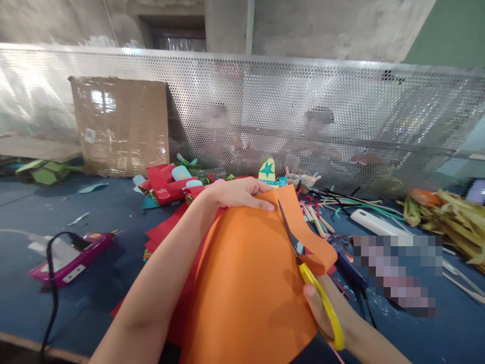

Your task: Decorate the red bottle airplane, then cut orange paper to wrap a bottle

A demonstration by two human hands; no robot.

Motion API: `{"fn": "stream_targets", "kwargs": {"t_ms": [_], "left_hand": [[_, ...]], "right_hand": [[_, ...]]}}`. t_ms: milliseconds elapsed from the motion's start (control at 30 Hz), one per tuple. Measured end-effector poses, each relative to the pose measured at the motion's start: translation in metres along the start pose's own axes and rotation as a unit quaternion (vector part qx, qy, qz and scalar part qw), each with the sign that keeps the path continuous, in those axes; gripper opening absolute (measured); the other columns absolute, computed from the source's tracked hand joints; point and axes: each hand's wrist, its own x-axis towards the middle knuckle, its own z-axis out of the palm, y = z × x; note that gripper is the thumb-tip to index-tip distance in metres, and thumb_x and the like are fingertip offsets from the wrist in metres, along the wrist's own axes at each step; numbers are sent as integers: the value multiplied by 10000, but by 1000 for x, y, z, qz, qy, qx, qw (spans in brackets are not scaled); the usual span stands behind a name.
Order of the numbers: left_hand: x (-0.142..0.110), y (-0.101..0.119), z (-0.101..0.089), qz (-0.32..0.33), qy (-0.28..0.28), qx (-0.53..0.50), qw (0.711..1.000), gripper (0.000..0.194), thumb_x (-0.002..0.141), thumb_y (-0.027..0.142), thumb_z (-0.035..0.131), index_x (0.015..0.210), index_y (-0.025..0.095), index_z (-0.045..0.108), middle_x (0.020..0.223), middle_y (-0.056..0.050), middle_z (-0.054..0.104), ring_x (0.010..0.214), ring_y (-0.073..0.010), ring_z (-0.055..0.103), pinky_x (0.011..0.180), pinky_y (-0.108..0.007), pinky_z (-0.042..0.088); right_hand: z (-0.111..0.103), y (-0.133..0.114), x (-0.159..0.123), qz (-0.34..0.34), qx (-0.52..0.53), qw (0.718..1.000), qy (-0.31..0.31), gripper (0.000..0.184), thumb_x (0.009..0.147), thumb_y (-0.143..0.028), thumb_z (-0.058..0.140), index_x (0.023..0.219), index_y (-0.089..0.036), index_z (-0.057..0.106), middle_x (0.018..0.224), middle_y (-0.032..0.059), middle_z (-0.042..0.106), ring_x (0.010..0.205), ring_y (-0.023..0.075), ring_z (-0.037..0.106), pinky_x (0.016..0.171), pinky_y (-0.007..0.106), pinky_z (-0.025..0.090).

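Note:
A large sheet of orange paper [242, 273] bulges up in a curve in front of me. My left hand [244, 194] pinches its far edge, thumb on top and fingers partly hidden behind. My right hand [320, 308] is closed round the yellow handle of a pair of scissors [321, 290]. The dark blades point away from me and lie along a long cut in the sheet. To the right of that cut, a partly severed orange strip [303, 230] curls down over the right hand. Red paper sheets [162, 232] lie under the orange one.
A purple power strip [81, 260] with plugs and a black cable lies at left. Behind are red paper pieces [166, 182], a cardboard sheet [121, 126] and a perforated metal screen [280, 91]. At right are a glue gun [348, 268], a white-handled tool [373, 222] and dry husks [447, 217].

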Motion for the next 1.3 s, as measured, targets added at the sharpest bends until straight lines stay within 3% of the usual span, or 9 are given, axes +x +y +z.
{"fn": "stream_targets", "kwargs": {"t_ms": [367,933,1167,1300], "left_hand": [[1,-3,-3,4,-10,-2,1000,316,787,303,686,1085,203,655,942,-11,715,821,-141,672,827,-271,507],[1,-2,-3,-14,-2,-17,1000,346,763,322,708,1080,192,656,946,-27,715,816,-156,677,778,-264,525],[3,-5,-4,-5,-16,-18,1000,357,739,341,730,1059,195,664,922,-9,721,835,-150,675,798,-253,515],[9,-9,-2,2,-51,-2,999,429,687,366,769,1064,191,661,944,-17,721,872,-166,670,814,-259,510]], "right_hand": [[2,-9,8,-61,42,997,8,685,886,-632,270,1402,-199,391,1225,146,621,1167,333,547,991,462,426],[5,-2,8,-55,62,996,28,638,895,-606,306,1427,-253,335,1259,131,596,1189,288,541,971,407,465],[-1,-3,8,-77,-34,996,11,641,917,-581,262,1451,-227,277,1252,144,588,1209,297,518,1023,450,401],[-2,-8,10,-98,-24,995,2,661,903,-613,231,1445,-239,287,1240,149,591,1202,297,524,1026,452,397]]}}
